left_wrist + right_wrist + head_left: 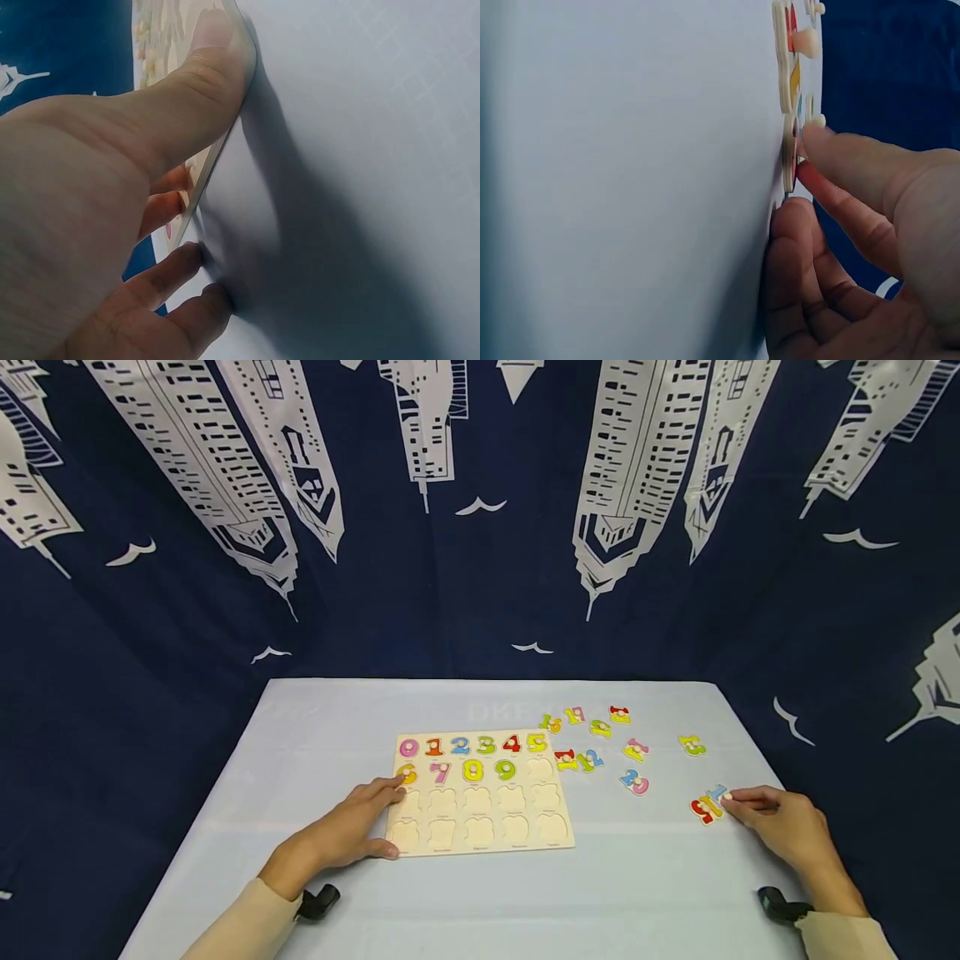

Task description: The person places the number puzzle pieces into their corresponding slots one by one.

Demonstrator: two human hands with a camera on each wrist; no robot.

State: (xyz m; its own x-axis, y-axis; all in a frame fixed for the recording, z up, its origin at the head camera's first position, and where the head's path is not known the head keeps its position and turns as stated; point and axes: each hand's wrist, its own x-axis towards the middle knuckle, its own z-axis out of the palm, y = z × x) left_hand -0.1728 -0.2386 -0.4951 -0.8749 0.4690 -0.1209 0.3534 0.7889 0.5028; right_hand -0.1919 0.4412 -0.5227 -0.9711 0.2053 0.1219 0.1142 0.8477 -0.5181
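blue-marked number piece (pixel 716 792), at the right of the white tabletop (pixel 480 906), partly under fingertips; long axis therefore not readable. just beside it, toward the near left: red-and-yellow number piece (pixel 707 810), perhaps touching. at the blue-marked piece itself, reaching in from the near right: right hand (pixel 780 827), thumb and forefinger pinching the knob; lift off the tabletop not discernible. key relation: number board (pixel 477 799) well apart to the left, roughly level in depth, wider than deep, with unfilled recesses at its near side and far right. between board and right hand: scattered loose number pieces (pixel 636 783). farthest from the pinched piece: left hand (pixel 341 831), thumb and fingers spread at the board's left edge, thumb on the near left corner.
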